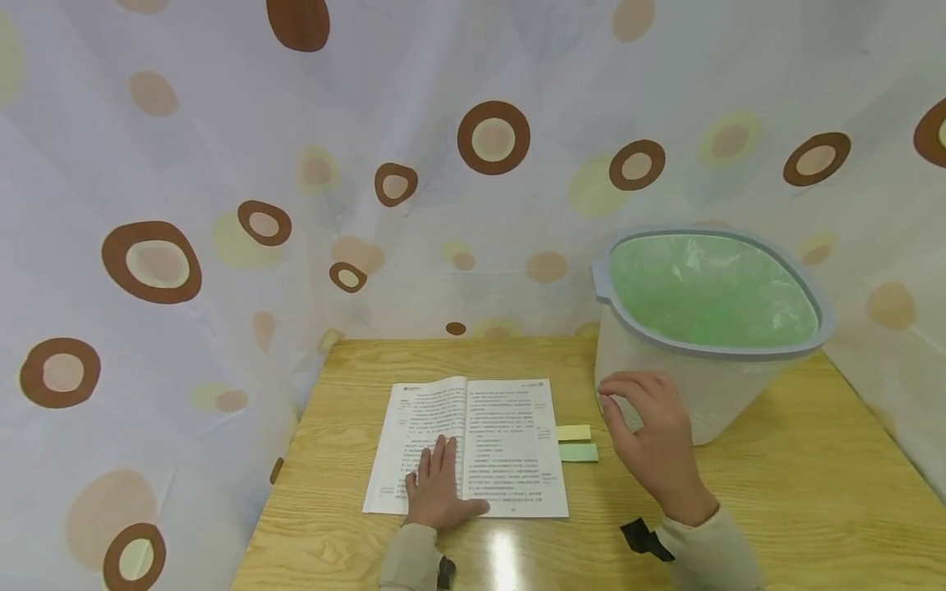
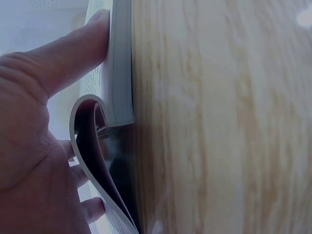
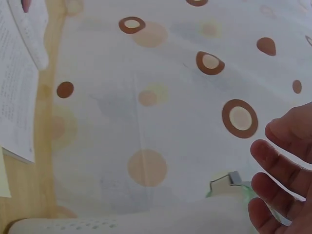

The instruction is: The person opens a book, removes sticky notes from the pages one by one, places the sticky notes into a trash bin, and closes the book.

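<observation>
An open book (image 1: 510,447) with printed pages lies on the wooden table. My left hand (image 1: 438,492) rests flat on its left page, fingers spread and thumb across the lower edge near the fold. From the left wrist view, the thumb (image 2: 80,56) touches the book's page side, and the lower pages bow up in a loop. My right hand (image 1: 658,439) is raised in front of the bin, its fingers loosely bent and holding nothing. A yellow tab (image 1: 573,432) and a green tab (image 1: 580,452) stick out from the book's right edge.
A whitish bin (image 1: 628,345) with a blue-grey rim (image 1: 709,351) and green liner (image 1: 717,287) stands at the back right. A spotted curtain (image 1: 429,98) hangs behind and along both sides of the table (image 1: 325,525).
</observation>
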The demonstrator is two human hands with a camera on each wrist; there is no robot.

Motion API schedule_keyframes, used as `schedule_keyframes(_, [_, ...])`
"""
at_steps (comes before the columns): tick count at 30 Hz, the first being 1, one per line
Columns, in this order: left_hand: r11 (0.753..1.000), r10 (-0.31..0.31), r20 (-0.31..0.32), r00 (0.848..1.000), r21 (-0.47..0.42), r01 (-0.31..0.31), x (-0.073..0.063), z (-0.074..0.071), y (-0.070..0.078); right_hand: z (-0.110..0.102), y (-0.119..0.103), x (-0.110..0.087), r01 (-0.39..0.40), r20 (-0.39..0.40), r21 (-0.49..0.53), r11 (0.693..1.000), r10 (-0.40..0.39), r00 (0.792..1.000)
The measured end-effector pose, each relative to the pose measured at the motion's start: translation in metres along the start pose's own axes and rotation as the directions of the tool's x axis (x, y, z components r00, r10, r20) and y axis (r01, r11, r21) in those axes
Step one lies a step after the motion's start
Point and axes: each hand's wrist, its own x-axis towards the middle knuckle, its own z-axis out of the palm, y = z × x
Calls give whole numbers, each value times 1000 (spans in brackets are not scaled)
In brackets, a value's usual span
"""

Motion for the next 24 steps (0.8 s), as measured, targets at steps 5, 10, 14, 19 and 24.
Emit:
schedule_keyframes(5, [1000,-5,2,1000,-1,5,-1,-2,2,13,4,-18,-54,100,-39,998,58,993])
schedule_keyframes(10, [1000,-5,-1,1000,2,5,-1,-3,2,25,10,-35,-121,192,-80,989,134,972])
schedule_keyframes(14, [1000,-7,-7,1000,4,7,0,-3,2,36,15,-47,-189,284,-142,972,223,933])
schedule_keyframes(19, [1000,-8,-2,1000,7,8,-1,0,1,47,18,-60,-272,372,-198,942,329,868])
schedule_keyframes(24, [1000,-2,-11,1000,3,2,-1,-1,2,56,23,-67,-323,418,-230,918,393,819])
